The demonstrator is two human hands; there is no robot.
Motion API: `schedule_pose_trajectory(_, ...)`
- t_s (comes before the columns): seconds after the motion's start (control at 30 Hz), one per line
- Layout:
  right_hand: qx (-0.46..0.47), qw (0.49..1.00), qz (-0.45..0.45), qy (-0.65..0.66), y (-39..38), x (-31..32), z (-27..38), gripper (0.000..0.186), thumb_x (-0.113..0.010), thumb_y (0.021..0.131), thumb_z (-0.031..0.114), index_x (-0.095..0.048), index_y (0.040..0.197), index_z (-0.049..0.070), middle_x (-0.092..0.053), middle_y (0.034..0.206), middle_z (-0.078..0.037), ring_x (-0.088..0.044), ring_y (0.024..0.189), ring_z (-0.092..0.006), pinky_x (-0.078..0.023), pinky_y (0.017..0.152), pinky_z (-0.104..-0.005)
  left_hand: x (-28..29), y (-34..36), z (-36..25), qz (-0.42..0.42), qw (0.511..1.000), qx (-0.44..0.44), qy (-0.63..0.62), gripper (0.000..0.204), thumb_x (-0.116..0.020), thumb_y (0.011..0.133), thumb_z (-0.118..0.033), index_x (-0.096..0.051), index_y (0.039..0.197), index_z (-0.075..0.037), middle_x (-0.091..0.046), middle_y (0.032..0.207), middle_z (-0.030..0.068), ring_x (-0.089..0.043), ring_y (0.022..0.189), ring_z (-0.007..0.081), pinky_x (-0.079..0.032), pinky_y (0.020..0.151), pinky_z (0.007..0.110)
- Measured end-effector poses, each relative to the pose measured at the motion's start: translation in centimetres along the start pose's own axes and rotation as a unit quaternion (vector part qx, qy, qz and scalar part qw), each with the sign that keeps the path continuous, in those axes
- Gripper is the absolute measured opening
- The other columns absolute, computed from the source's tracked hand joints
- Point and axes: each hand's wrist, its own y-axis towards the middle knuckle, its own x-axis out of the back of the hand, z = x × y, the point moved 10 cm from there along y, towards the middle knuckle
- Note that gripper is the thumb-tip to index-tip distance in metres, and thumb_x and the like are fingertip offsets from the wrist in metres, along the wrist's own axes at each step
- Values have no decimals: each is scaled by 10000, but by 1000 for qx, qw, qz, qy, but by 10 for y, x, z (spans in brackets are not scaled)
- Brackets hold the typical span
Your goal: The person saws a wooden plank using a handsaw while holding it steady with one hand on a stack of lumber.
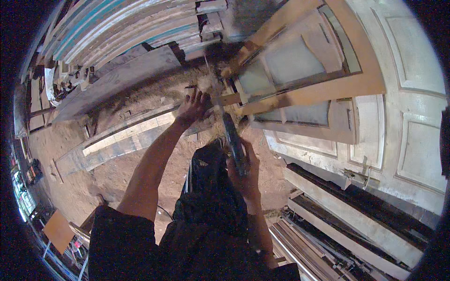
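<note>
My left hand [194,105] rests with bent fingers on a narrow light-brown wooden piece [226,99], gripping it near the lower corner of a leaning door. My right hand [246,159] is wrapped round a long, dark tool [230,133] whose narrow blade, apparently a saw's, points up past the wood and is blurred. My dark-clad leg [206,173] is raised between my forearms. A long weathered board [131,133] lies left of my left arm.
Glazed wooden doors [365,75] and white panel doors [412,145] lean on the right. Stacked boards [112,23] stand at the upper left, timber lengths [337,210] lie at the lower right, and an orange panel [58,229] is at the lower left, on a dirt floor [122,182].
</note>
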Motion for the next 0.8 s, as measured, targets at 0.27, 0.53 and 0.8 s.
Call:
schedule_pose_trajectory(0.27, -96, 992, -16, -77, -118, 28, 13, 602, -648, 816, 91, -479, 1393, 101, -703, 984, -196, -703, 797, -199, -527, 694, -342, -69, -1, 19, -87, 995, -34, 33, 720, -592, 908, -417, -375, 1482, -42, -393, 1479, 268, -406, 1349, 444, -429, 985, 613)
schedule_pose_trajectory(0.53, -34, 997, -15, -65, -34, 0, 40, 540, -633, 828, -7, -508, 1350, 58, -714, 1041, -168, -706, 901, -222, -539, 808, -318, -60, 0, 19, -142, 988, -33, -41, 723, -645, 860, -534, -493, 1388, -64, -414, 1437, 283, -438, 1267, 521, -411, 936, 707)
schedule_pose_trajectory(0.8, -169, 983, -15, -70, -64, 7, 18, 487, -622, 873, 1, -515, 1345, 55, -714, 1036, -152, -679, 921, -181, -541, 830, -342, -43, -4, 11, -26, 999, 10, -40, 842, -662, 842, -526, -371, 1485, -66, -387, 1482, 257, -396, 1339, 483, -364, 1032, 661)
